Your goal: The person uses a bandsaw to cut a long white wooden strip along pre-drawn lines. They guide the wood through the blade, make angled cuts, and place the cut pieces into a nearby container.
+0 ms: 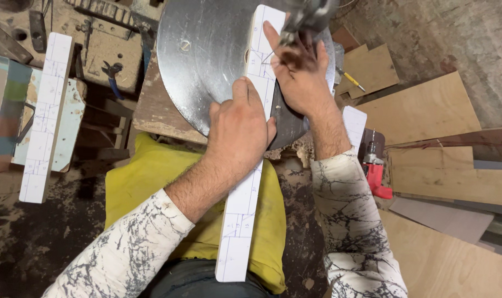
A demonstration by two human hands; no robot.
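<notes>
Left to right: spare white strip (43,118) with pencil layout lies on the side bench, well apart from the work; blue-handled pliers (113,72) sit just past it on the dusty top

Left hand (239,129) lies palm down on the long white marked board (251,160), fingers curled over its left edge, clamping it flat to the round metal saw table (201,60). The board runs from the lap, over the yellow cloth (151,171), up across the table to the blade area at the top

Right hand (299,74) presses flat with fingers spread on the board's far end, right beside the saw head (309,14); fingertips look very near the cutting point, exact gap hidden by blur

To do this well, I'd say: keep both palms down, feed straight along the pencil line, keep right fingertips off the cut path, support the long overhang near the lap so it doesn't tip

Right side: yellow pencil (351,80), red drill (375,171), stacked plywood sheets (427,105) on the floor. Nothing blocks the feed; the overhang and the close fingers are the risks
</notes>
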